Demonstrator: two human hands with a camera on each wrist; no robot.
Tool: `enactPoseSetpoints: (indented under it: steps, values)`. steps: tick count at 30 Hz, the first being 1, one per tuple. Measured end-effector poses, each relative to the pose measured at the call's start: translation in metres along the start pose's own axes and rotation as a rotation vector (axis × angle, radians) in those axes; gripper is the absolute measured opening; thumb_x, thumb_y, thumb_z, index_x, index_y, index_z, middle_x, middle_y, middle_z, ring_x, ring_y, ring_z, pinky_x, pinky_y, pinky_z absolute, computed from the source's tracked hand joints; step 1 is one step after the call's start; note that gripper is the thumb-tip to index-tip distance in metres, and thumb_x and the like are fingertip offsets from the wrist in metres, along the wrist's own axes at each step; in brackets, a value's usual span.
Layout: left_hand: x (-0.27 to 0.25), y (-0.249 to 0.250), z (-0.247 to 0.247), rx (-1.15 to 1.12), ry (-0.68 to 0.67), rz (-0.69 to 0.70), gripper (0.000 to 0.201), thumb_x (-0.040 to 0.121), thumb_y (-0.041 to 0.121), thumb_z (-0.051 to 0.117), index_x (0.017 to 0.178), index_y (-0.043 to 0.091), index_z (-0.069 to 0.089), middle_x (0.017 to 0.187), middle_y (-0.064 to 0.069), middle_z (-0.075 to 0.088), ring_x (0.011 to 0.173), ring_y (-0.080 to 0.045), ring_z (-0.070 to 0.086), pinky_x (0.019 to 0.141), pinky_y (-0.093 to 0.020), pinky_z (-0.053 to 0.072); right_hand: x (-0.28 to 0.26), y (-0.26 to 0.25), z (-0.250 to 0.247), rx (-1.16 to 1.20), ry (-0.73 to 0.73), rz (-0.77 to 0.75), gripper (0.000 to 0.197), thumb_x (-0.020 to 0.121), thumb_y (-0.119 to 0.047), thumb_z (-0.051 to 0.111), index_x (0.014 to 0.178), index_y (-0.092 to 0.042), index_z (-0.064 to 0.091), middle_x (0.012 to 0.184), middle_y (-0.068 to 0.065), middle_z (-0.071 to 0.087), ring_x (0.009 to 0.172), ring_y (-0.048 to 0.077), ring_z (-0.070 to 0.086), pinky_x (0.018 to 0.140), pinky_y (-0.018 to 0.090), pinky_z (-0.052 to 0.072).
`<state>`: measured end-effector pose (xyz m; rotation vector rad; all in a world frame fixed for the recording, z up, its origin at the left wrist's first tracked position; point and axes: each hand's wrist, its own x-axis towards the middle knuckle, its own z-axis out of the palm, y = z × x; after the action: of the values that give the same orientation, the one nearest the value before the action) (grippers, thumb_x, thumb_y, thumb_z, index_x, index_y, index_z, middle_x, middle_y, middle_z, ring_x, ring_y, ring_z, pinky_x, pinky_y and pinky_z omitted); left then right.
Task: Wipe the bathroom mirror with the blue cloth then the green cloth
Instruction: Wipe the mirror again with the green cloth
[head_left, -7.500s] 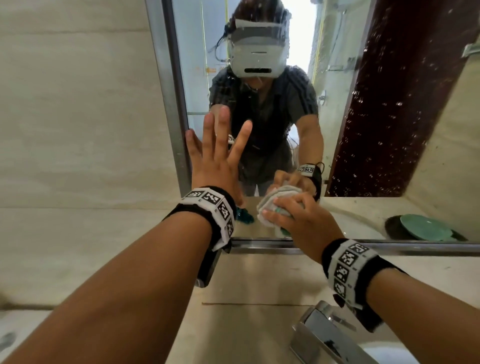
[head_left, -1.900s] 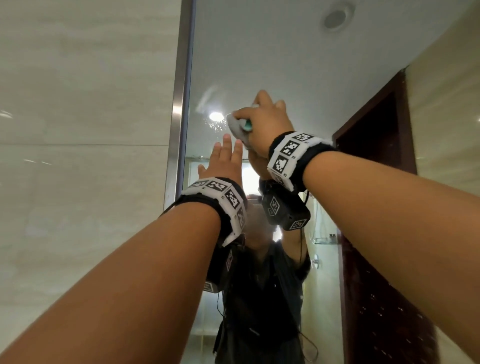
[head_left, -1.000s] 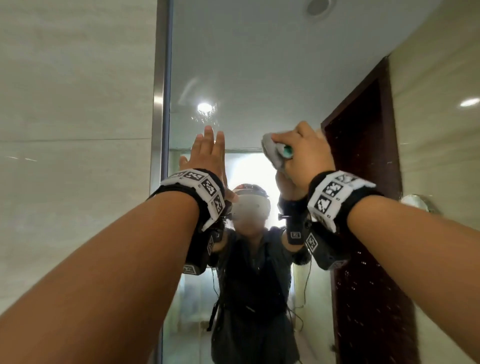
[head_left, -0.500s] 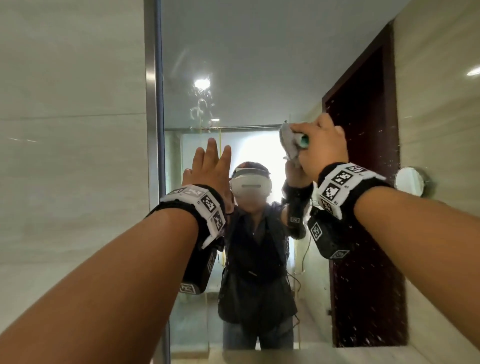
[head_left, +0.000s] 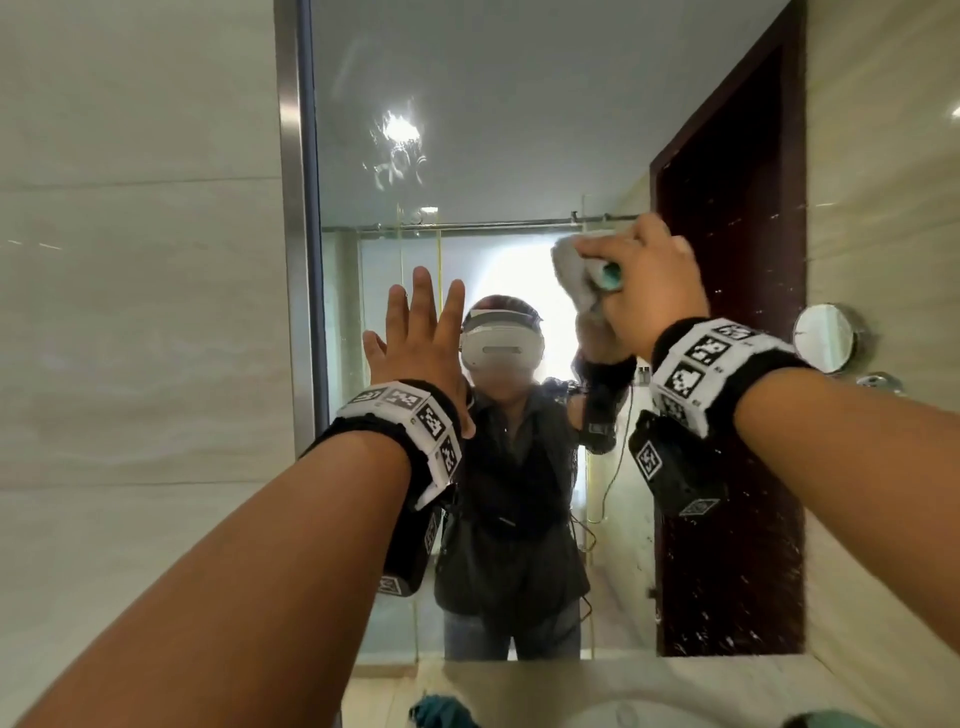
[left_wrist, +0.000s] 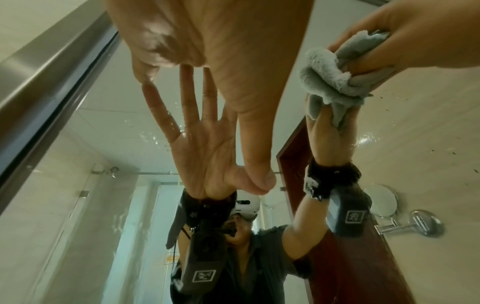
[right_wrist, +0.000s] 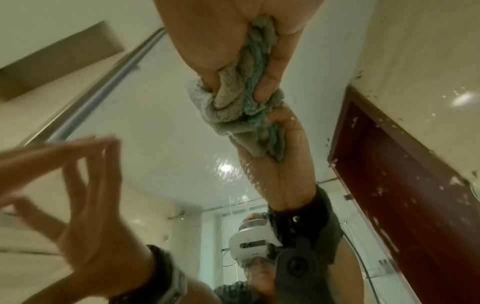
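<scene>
Two hands on the glass, cloth at 1 o'clock from the flat palm

Left to right in the head view. Steel mirror frame (head_left: 297, 223) runs vertical at the left edge of the bathroom mirror (head_left: 519, 130). Left hand (head_left: 422, 338) next: fingers straight and spread, pointing 12 o'clock, palm toward the glass and holding nothing; the left wrist view shows the fingertips (left_wrist: 148, 82) meeting their reflection, so it touches the pane. Right hand (head_left: 649, 283) sits higher, at about 1 o'clock from the left hand, fingers curled tight round a bunched grey-and-teal cloth (head_left: 579, 278) pressed on the mirror. Which task cloth this is, hard to say; the teal edge leans green. The wad sticks out of the fist toward 9 o'clock.

Key relation: the dried splash marks (head_left: 397, 150) lie at 11 o'clock from the cloth, above the left hand; more specks (head_left: 727, 613) over the reflected door at 5 o'clock. Right hand is the nearer to both, judged. A darker teal cloth (head_left: 441, 712) lies on the counter at 6 o'clock, beside the washbasin (head_left: 623, 719).
</scene>
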<state>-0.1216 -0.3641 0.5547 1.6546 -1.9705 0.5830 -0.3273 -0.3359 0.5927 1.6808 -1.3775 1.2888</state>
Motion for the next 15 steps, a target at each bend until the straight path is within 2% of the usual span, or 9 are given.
enactPoseSetpoints:
  steps: [3,5,9,11,13,15]
  values:
    - [0.003,0.0,0.002,0.009,0.004,-0.004,0.151,0.052,0.047,0.088,0.142,0.029,-0.031,0.148,-0.006,-0.04,0.139,-0.031,-0.028,0.112,-0.058,0.004,-0.006,-0.001,0.014,-0.059,0.084,0.025,0.052,0.08,-0.009,0.061,0.125,-0.032,0.054,0.123,0.004,0.04,0.105,0.028,0.038,0.082,0.03,0.038]
    - [0.004,0.001,0.003,0.017,0.009,-0.008,0.153,0.049,0.049,0.089,0.141,0.029,-0.032,0.147,-0.006,-0.04,0.139,-0.031,-0.028,0.111,-0.059,0.004,-0.023,-0.01,0.026,-0.033,0.073,-0.021,0.054,0.079,-0.005,0.062,0.126,-0.03,0.054,0.125,0.006,0.041,0.105,0.03,0.037,0.081,0.034,0.045]
    - [0.003,0.001,0.005,0.014,0.018,-0.024,0.152,0.05,0.05,0.088,0.141,0.029,-0.032,0.148,-0.006,-0.039,0.14,-0.031,-0.026,0.112,-0.059,0.007,-0.072,-0.017,0.04,-0.12,-0.269,-0.342,0.061,0.078,-0.002,0.064,0.129,-0.033,0.05,0.131,0.003,0.04,0.113,0.029,0.035,0.081,0.036,0.049]
    - [0.002,0.002,0.005,0.015,0.017,-0.023,0.153,0.049,0.05,0.089,0.14,0.029,-0.032,0.148,-0.006,-0.039,0.14,-0.031,-0.026,0.112,-0.059,0.007,-0.08,-0.01,0.033,-0.143,-0.345,-0.422,0.06,0.08,-0.004,0.063,0.13,-0.034,0.05,0.132,0.002,0.041,0.115,0.028,0.036,0.079,0.036,0.049]
    - [0.001,0.001,0.003,0.017,0.015,-0.023,0.153,0.05,0.049,0.089,0.14,0.029,-0.033,0.148,-0.006,-0.039,0.14,-0.031,-0.027,0.112,-0.059,0.007,-0.066,0.002,0.022,-0.137,-0.29,-0.367,0.057,0.082,-0.009,0.064,0.129,-0.036,0.051,0.13,0.001,0.042,0.115,0.027,0.036,0.086,0.035,0.047]
    - [0.0,0.002,0.002,0.008,0.005,-0.02,0.152,0.051,0.047,0.089,0.141,0.029,-0.032,0.148,-0.005,-0.039,0.14,-0.031,-0.027,0.112,-0.058,0.006,-0.047,0.018,0.01,-0.071,-0.131,-0.194,0.052,0.082,-0.008,0.065,0.126,-0.033,0.054,0.126,0.003,0.044,0.112,0.026,0.037,0.094,0.03,0.036]
